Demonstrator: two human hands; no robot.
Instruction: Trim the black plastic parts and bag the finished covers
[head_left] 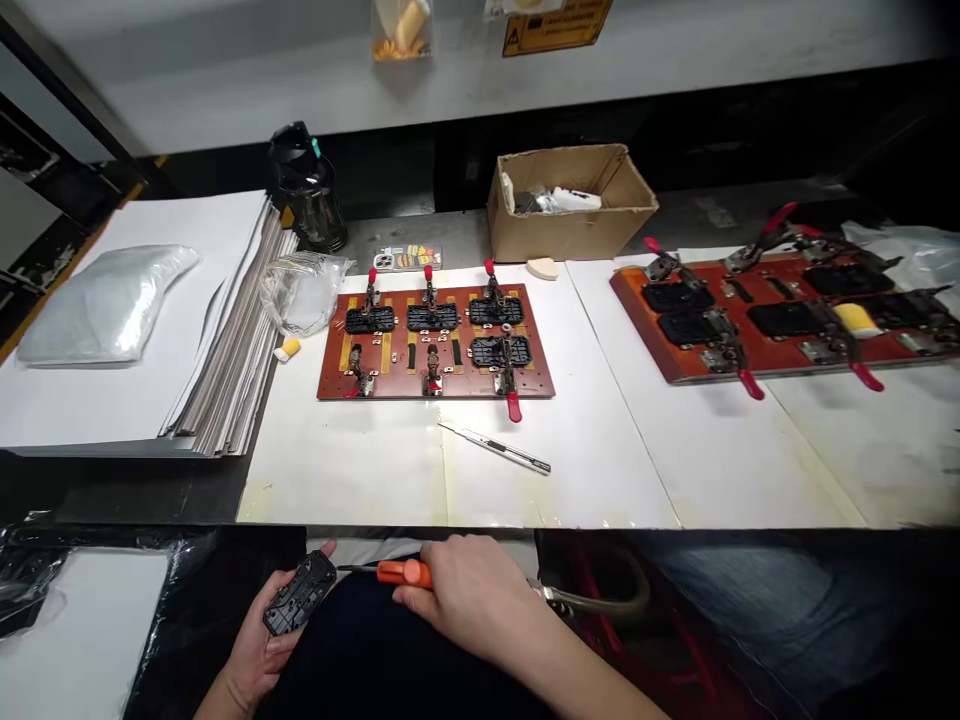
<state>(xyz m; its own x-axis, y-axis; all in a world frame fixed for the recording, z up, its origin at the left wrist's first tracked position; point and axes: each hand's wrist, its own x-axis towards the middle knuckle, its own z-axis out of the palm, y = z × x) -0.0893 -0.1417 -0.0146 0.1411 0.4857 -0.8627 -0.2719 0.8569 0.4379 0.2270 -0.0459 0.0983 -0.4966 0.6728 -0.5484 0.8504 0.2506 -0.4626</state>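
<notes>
My left hand (259, 640) grips a black plastic part (301, 594) by its edges, low at the lower left, in front of the table. Its ribbed, recessed face is turned up. My right hand (476, 595) is closed around an orange air blow gun (403, 573). The gun's thin dark nozzle points left at the part, with its tip close to the part's right edge; whether they touch, I cannot tell. A hose (607, 600) runs off to the right behind my right hand. Beyond my hands lies a red-brown fixture board (397, 378) with red-handled toggle clamps and several similar black parts.
A utility knife (499, 450) lies on the white paper sheet (337, 470). A second clamp board (649, 340) stands at right. At left is a paper stack (217, 300) bearing a plastic-wrapped packet (105, 305). Behind are a cardboard box (562, 235), a phone (409, 258) and a dark bottle (311, 195).
</notes>
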